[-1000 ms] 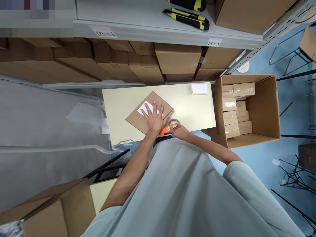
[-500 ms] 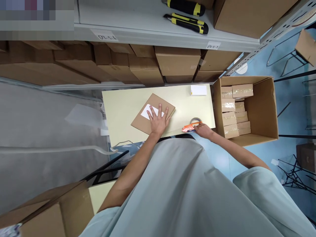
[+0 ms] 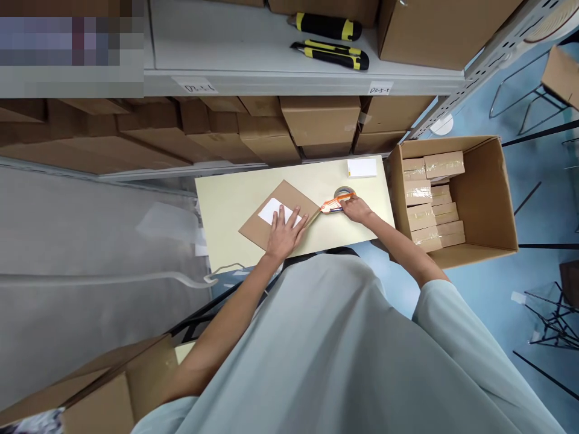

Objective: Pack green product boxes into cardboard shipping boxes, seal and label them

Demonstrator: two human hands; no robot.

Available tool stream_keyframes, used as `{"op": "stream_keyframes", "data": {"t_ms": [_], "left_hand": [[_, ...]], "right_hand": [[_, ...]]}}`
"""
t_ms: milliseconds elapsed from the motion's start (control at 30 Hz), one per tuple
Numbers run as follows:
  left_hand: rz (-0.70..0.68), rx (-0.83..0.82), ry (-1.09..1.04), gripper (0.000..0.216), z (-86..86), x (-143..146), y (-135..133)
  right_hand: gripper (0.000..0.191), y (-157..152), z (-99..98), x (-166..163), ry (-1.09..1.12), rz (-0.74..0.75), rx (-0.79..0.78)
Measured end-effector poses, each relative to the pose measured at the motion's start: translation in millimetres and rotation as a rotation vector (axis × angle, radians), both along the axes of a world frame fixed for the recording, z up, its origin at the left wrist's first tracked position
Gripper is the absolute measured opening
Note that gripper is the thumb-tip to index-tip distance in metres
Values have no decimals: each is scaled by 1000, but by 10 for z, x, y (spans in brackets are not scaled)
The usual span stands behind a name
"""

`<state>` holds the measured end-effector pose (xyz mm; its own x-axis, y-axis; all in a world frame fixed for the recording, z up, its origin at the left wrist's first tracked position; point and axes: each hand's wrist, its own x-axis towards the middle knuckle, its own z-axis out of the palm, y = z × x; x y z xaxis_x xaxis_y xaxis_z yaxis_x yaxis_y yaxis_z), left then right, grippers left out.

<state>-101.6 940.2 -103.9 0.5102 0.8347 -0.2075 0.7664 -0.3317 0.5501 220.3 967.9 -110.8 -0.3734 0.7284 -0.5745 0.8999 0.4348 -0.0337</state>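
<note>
A flat brown cardboard box with a white label lies at an angle on the pale table. My left hand rests on its near side, fingers spread and pressing down, partly over the label. In my right hand is an orange tape dispenser, gripped from the right. A grey roll of tape shows on it. The dispenser's front end is at the box's right corner; whether tape is stuck there is too small to tell.
A small white box sits at the back of the pale table. To the right, an open carton holds several small boxes. Two box cutters lie on the grey shelf above rows of cartons.
My right hand has brought the tape dispenser from the table's front edge up and left to the box's right corner. The left hand has slid slightly nearer to me on the box.
</note>
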Motion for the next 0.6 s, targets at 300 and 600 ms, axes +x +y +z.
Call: {"op": "stream_keyframes", "data": {"t_ms": [300,600], "left_hand": [[511,44,-37,88,-7,375,843],[634,107,-62,81,-183,512,645]], "right_hand": [[45,86,15,-240,-12,60,-6],[42,-510,10,-659,86,103,-41]]}}
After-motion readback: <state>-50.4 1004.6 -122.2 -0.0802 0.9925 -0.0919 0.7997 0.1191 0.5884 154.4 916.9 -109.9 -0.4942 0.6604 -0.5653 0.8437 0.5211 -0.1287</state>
